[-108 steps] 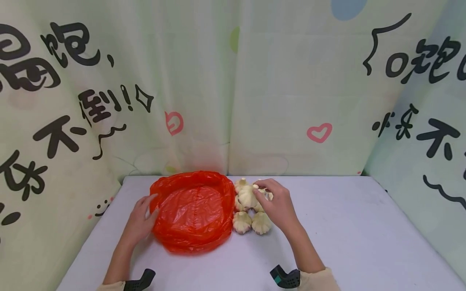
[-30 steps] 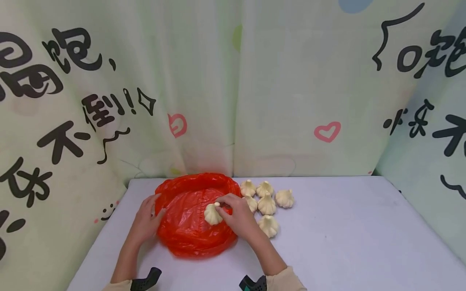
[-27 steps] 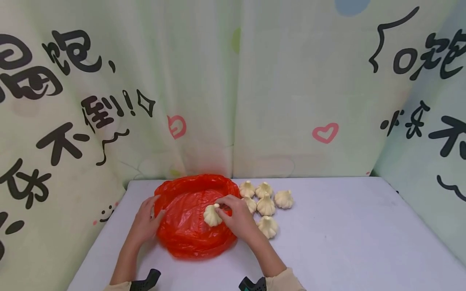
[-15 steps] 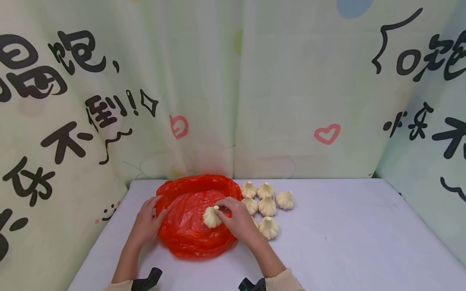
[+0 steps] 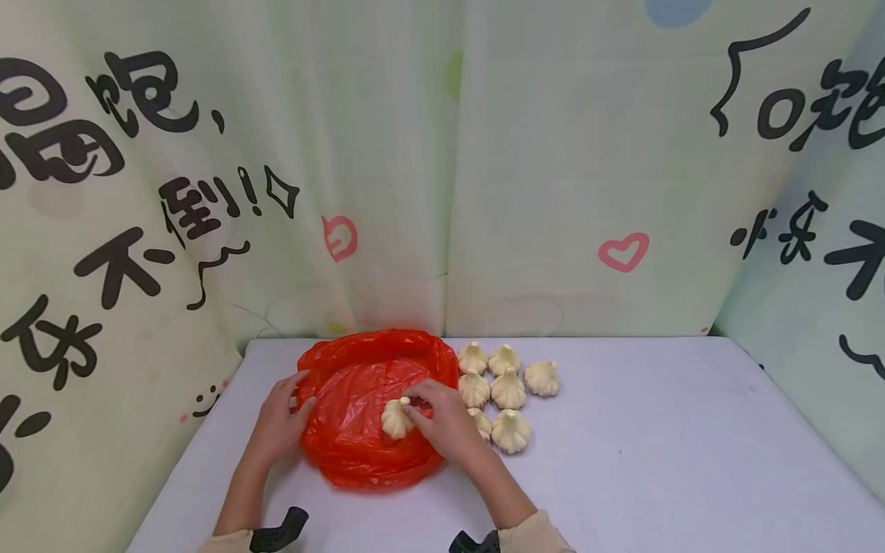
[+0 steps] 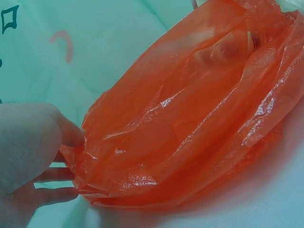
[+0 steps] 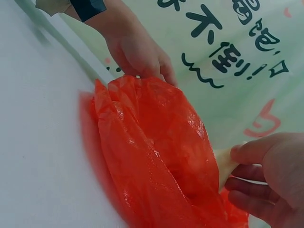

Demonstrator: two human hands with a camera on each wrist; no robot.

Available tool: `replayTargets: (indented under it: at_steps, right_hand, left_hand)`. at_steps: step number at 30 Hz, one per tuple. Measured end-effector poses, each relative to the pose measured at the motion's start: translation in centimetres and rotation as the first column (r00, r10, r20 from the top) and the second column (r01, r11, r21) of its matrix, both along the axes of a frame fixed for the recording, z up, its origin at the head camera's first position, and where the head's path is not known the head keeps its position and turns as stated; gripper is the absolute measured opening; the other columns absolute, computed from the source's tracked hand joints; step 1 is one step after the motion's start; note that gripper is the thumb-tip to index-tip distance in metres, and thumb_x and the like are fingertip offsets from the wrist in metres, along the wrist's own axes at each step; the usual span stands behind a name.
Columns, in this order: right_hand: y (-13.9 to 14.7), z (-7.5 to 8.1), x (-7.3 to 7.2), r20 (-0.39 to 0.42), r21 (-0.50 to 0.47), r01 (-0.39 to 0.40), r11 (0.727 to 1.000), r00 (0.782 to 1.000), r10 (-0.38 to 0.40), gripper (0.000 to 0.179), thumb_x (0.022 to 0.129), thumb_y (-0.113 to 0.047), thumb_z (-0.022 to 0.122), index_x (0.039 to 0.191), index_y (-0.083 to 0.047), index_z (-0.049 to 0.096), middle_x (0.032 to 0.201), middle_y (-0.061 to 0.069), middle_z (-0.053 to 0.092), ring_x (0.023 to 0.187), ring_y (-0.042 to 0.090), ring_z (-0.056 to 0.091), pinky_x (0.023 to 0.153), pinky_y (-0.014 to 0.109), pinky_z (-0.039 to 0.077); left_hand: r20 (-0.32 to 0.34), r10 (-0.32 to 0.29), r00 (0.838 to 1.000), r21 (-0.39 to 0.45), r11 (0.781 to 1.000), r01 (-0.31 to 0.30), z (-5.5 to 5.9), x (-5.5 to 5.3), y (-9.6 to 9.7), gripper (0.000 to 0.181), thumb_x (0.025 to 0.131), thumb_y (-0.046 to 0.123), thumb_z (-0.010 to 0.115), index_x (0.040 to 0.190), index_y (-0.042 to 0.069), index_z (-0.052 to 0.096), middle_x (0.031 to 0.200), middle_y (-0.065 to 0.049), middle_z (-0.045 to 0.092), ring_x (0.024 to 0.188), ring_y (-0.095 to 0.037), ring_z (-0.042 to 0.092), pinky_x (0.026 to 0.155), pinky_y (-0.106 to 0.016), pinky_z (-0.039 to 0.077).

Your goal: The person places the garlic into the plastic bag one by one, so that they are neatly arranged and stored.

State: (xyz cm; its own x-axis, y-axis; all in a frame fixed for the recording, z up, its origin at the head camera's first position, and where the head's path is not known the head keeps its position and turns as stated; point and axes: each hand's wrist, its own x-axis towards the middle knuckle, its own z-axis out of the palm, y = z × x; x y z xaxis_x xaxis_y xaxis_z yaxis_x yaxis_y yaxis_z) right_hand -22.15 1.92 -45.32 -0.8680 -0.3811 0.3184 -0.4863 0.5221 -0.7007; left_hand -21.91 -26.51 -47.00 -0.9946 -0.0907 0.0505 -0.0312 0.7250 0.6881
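A red plastic bag (image 5: 373, 478) stands on the table with its mouth spread wide and its rim rolled round. My left hand (image 5: 276, 418) grips its left rim; the left wrist view shows the thumb (image 6: 71, 133) at the bag's edge and the other fingers lower along the side. Over the bag's mouth, right of the middle, my right hand (image 5: 445, 422) pinches a garlic bulb (image 5: 396, 420) by its stem, thumb and fingertips together. In the right wrist view this bulb (image 7: 223, 166) is partly behind the bag's rim.
Several garlic bulbs (image 5: 508, 389) sit close together on the white table (image 5: 622, 461), just right of the bag. One bulb (image 5: 542, 379) lies slightly apart to the right. A printed curtain (image 5: 525, 192) rises along the table's back edge.
My right hand has carried the garlic bulb leftward from the group on the table to over the bag. In the last second it has moved slightly lower and left. My left hand stays at the rim.
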Motion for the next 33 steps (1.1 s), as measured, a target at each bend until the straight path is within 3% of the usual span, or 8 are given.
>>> replayTargets:
  at_steps: [14,33]
  right_hand:
    - [-0.16,-0.38,-0.08,0.072,0.016,-0.007,1.0,0.997,0.006,0.024,0.09,-0.02,0.068,0.114,-0.015,0.069,0.108,-0.001,0.067,0.096,0.013,0.062,0.081,0.025,0.059]
    - [-0.13,-0.68,-0.15,0.124,0.036,-0.007,0.999,0.992,0.002,0.029,0.088,-0.019,0.07,0.116,-0.014,0.067,0.111,-0.002,0.066,0.101,0.015,0.061,0.084,0.025,0.058]
  left_hand:
    - [-0.031,0.009,0.999,-0.016,1.0,-0.01,0.27,0.04,0.06,0.048,0.098,0.011,0.052,0.143,0.003,0.039,0.135,-0.021,0.045,0.124,-0.04,0.048,0.096,-0.052,0.051]
    - [-0.037,0.015,0.999,-0.019,1.0,-0.016,0.08,0.09,0.05,0.049,0.097,0.009,0.053,0.144,0.003,0.038,0.136,-0.022,0.044,0.123,-0.04,0.049,0.096,-0.052,0.051]
